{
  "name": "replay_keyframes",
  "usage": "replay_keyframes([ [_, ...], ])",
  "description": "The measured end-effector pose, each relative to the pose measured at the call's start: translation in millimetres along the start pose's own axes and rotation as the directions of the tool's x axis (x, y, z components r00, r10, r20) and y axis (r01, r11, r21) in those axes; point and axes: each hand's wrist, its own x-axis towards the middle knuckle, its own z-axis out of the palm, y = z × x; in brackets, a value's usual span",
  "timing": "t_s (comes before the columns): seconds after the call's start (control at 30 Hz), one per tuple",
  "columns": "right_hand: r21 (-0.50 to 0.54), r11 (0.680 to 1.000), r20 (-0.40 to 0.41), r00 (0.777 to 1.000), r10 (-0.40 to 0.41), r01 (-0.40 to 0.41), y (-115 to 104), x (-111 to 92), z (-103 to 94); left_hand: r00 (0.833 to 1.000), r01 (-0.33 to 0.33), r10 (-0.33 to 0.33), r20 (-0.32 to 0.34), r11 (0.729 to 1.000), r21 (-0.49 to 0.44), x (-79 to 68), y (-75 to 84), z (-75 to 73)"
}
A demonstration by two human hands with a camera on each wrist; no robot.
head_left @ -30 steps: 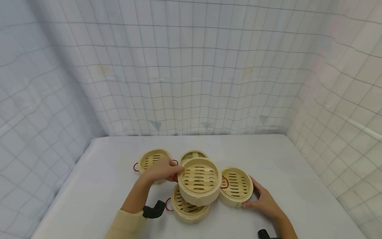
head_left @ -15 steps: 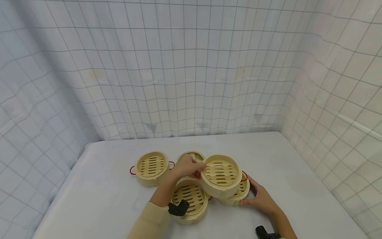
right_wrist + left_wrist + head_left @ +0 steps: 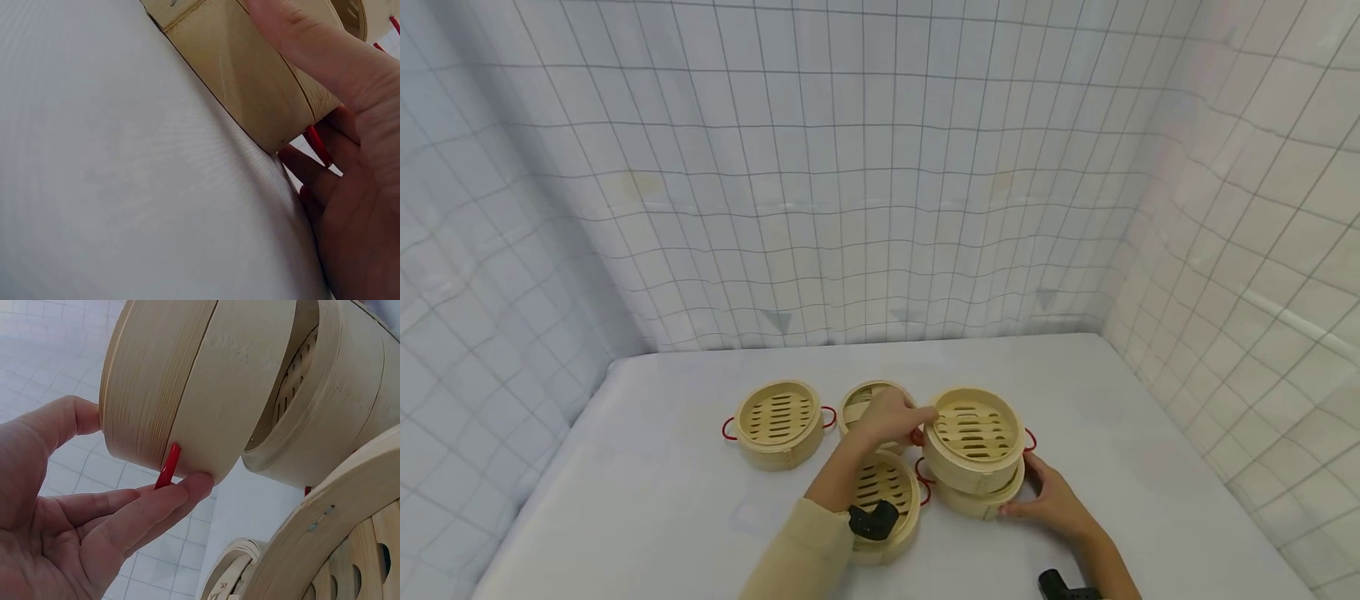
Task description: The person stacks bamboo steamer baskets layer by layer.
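Round tan bamboo steamer [image 3: 973, 442] tilts, left hand [image 3: 892, 417] pinching it; right hand [image 3: 1054, 503] grips the matching lower steamer [image 3: 972, 505], seemingly for steadiness.

This is a booth [image 3: 1247, 192]: gridded sheeting [image 3: 835, 167] (rippled in places) flanks and backs a white table [image 3: 647, 492].

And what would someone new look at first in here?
Probably the upper basket, right of centre in the head view, which the left hand holds over the lower basket while the right hand grips that one. Then the bright red handles on the baskets' sides, standing out above the white table.
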Motion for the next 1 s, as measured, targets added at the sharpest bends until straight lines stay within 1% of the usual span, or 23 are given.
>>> replay_keyframes([
  [0.13, 0.014, 1.0, 0.004, 1.0, 0.025, -0.025, -13.5, -1.7, 1.3, 0.999, 0.033, -0.033, -0.011, 0.999, 0.002, 1.7, -1.4, 4.0],
  [0.2, 0.01, 1.0, -0.001, 1.0, 0.027, -0.027, -20.1, -2.5, 1.2, 0.999, 0.038, -0.038, -0.027, 0.999, 0.018, 2.4, -2.3, 5.8],
  [0.3, -0.005, 0.999, -0.004, 0.999, 0.043, -0.043, -24.0, -2.5, 1.1, 0.998, 0.046, -0.044, -0.048, 0.998, 0.042, 3.6, -3.7, 8.5],
  [0.4, -0.003, 0.999, -0.004, 0.999, 0.032, -0.032, -21.8, -1.8, 1.0, 0.997, 0.052, -0.05, -0.055, 0.998, 0.037, 5.4, -5.4, 11.2],
  [0.63, 0.012, 1.0, -0.005, 1.0, 0.024, -0.024, 1.1, 3.0, 0.9, 0.995, 0.074, -0.074, -0.062, 0.997, -0.007, 10.3, -7.8, 19.9],
  [0.73, 0.01, 1.0, -0.013, 1.0, 0.023, -0.023, 5.3, 2.0, 1.4, 0.995, 0.078, -0.078, -0.065, 0.997, 0.003, 10.2, -8.5, 24.2],
  [0.8, 0.014, 0.999, -0.014, 0.999, 0.036, -0.036, 6.1, 0.9, 1.7, 0.996, 0.069, -0.068, -0.065, 0.998, 0.015, 9.5, -9.0, 26.8],
  [0.9, -0.008, 0.999, -0.024, 0.998, 0.054, -0.054, 4.5, -1.0, 1.7, 0.997, 0.044, -0.042, -0.065, 0.999, 0.024, 7.3, -8.2, 29.4],
  [1.0, -0.013, 0.998, -0.032, 0.998, 0.054, -0.054, -6.5, -2.4, 0.5, 0.997, 0.032, -0.03, -0.067, 0.999, 0.028, 4.1, -5.8, 30.2],
])
